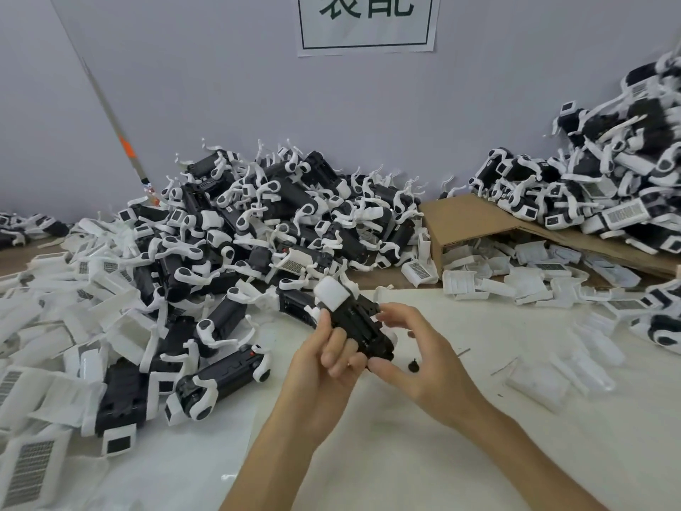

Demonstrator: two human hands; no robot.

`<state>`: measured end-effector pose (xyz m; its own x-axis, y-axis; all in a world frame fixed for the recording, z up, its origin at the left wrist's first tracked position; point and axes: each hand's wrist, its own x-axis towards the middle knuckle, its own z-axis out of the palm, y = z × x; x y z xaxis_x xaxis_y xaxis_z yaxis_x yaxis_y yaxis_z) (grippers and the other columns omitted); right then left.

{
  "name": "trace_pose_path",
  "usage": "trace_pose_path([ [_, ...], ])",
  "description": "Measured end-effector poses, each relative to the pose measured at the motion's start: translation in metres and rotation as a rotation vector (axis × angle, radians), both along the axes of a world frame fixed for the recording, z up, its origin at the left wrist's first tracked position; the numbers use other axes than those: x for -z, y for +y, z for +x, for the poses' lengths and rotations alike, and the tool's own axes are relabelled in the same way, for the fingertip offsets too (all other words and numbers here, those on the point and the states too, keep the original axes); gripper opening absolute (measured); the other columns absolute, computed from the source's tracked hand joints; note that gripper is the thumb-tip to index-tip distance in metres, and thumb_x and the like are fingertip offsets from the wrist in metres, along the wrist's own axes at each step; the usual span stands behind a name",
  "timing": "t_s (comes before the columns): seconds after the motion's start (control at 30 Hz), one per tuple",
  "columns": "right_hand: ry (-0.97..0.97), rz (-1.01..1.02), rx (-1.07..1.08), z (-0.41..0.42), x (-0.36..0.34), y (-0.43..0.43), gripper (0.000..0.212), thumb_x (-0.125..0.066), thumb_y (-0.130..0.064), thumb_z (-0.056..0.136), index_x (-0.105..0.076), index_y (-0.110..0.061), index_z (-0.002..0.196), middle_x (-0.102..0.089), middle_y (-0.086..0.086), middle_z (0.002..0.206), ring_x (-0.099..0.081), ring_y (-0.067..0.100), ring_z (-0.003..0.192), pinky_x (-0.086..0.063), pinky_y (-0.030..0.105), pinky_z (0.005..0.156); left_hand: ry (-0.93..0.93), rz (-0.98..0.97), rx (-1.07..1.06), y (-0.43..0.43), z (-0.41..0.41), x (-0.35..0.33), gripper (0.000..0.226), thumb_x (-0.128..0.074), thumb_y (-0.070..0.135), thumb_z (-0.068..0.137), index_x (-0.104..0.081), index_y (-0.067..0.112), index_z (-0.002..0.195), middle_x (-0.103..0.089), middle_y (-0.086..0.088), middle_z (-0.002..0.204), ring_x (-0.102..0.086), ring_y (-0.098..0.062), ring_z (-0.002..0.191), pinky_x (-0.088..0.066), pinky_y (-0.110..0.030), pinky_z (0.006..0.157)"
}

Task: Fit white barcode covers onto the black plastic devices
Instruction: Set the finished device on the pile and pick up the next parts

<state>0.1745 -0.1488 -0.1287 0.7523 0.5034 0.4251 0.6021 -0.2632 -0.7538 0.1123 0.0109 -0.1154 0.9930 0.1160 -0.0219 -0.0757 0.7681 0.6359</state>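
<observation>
The left hand's fingers [337, 348] are curled round the black device [359, 326], thumb up along its left edge and three fingertips wrapped over its lower face — a firm grip from the left. The right hand [423, 359] meets it from the other side: its thumb [381, 368] presses the device's lower end while its loosely bent, slightly spread fingers reach the upper right edge, so the device is pinched lightly between thumb and fingertips. The device is held tilted just above the table [368, 455] at centre frame, and a white cover [331, 295] sits on its upper end. The left hand [320, 366] comes up from the bottom centre. Just right of the right thumb a small black part [414, 365] lies on the table. Loose white covers [516, 274] spill from a cardboard box [475, 215] at right of centre — beyond it, at upper right, a heap of covered devices [608, 186]. A larger heap [276, 223] fills the left and centre, below a paper sign [368, 20] on the wall.
</observation>
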Motion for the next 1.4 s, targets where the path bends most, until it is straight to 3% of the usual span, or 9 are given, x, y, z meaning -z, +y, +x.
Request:
trace_pose_path([
  [0.13,-0.031,-0.038,-0.002,-0.002,-0.001,-0.002,0.076,-0.078,-0.06,0.071,-0.043,-0.041,0.137,-0.056,-0.027,0.129,-0.049,-0.003,0.127,-0.034,0.006,0.095,-0.026,-0.283,0.05,0.003,-0.003,-0.005,0.05,-0.048,0.032,0.097,-0.053,0.012,0.051,-0.031,0.006,0.042,-0.027,-0.008,0.032,-0.043,-0.019,0.046],
  [0.33,-0.167,-0.069,0.075,-0.012,0.001,0.002,0.062,-0.071,-0.057,0.076,-0.047,-0.044,0.131,-0.057,-0.031,0.119,-0.051,-0.007,0.109,-0.038,0.006,0.082,-0.009,-0.302,0.148,0.004,-0.002,-0.003,0.046,-0.046,0.035,0.099,-0.072,0.006,0.074,-0.029,0.006,0.034,-0.01,-0.011,0.035,-0.038,-0.017,0.039],
  [0.47,-0.12,0.077,0.129,-0.01,-0.004,0.001,0.041,-0.061,-0.053,0.082,-0.052,-0.044,0.121,-0.064,-0.028,0.108,-0.057,-0.005,0.113,-0.042,0.015,0.091,0.094,0.029,0.068,-0.002,0.001,0.004,0.03,-0.062,0.042,0.091,-0.076,0.016,0.086,-0.021,0.006,0.04,-0.014,-0.009,0.037,-0.033,-0.019,0.042],
  [0.6,-0.025,0.198,0.135,-0.006,-0.008,0.0,0.032,-0.055,-0.054,0.085,-0.055,-0.039,0.112,-0.065,-0.024,0.096,-0.062,0.004,0.094,-0.047,0.013,0.078,0.137,0.489,-0.022,-0.012,0.005,0.01,0.035,-0.064,0.054,0.082,-0.057,0.02,0.078,-0.028,0.006,0.059,-0.027,-0.011,0.052,-0.034,-0.021,0.05],
  [0.73,0.081,0.286,0.091,-0.002,-0.01,-0.003,0.032,-0.049,-0.058,0.089,-0.057,-0.039,0.112,-0.068,-0.004,0.095,-0.065,0.022,0.089,-0.055,0.04,0.078,0.044,0.55,0.08,-0.015,0.007,0.01,0.057,-0.044,0.06,0.094,-0.068,0.018,0.123,-0.064,0.003,0.096,-0.056,-0.01,0.079,-0.045,-0.028,0.077],
  [0.83,0.103,0.292,0.061,-0.003,-0.009,-0.002,0.028,-0.044,-0.059,0.093,-0.057,-0.043,0.111,-0.068,0.001,0.093,-0.065,0.026,0.088,-0.053,0.048,0.081,0.021,0.535,0.117,-0.015,0.006,0.01,0.063,-0.028,0.062,0.1,-0.063,0.021,0.134,-0.067,-0.001,0.13,-0.059,-0.015,0.111,-0.045,-0.036,0.095],
  [1.0,0.151,0.195,-0.007,-0.005,-0.008,0.0,0.032,-0.044,-0.06,0.09,-0.055,-0.046,0.117,-0.067,-0.007,0.092,-0.063,0.018,0.084,-0.048,0.027,0.067,-0.003,0.453,0.101,-0.013,0.006,0.009,0.059,-0.034,0.058,0.099,-0.065,0.019,0.131,-0.066,-0.009,0.129,-0.06,-0.022,0.107,-0.042,-0.046,0.099],
  [1.17,0.136,0.143,-0.043,-0.008,-0.009,0.0,0.031,-0.053,-0.061,0.085,-0.049,-0.05,0.115,-0.064,-0.023,0.106,-0.06,0.009,0.104,-0.045,0.015,0.084,-0.041,0.506,0.102,-0.01,0.004,0.013,0.052,-0.036,0.052,0.103,-0.056,0.021,0.14,-0.063,-0.008,0.137,-0.053,-0.037,0.131,-0.034,-0.057,0.116],
  [1.4,0.136,0.157,-0.047,-0.007,-0.009,-0.001,0.032,-0.053,-0.057,0.086,-0.048,-0.034,0.107,-0.064,-0.023,0.092,-0.062,0.0,0.08,-0.046,0.011,0.069,-0.078,0.599,0.063,-0.012,0.001,0.009,0.042,-0.066,0.047,0.09,-0.065,0.028,0.127,-0.069,-0.009,0.126,-0.065,-0.024,0.107,-0.051,-0.035,0.087],
])
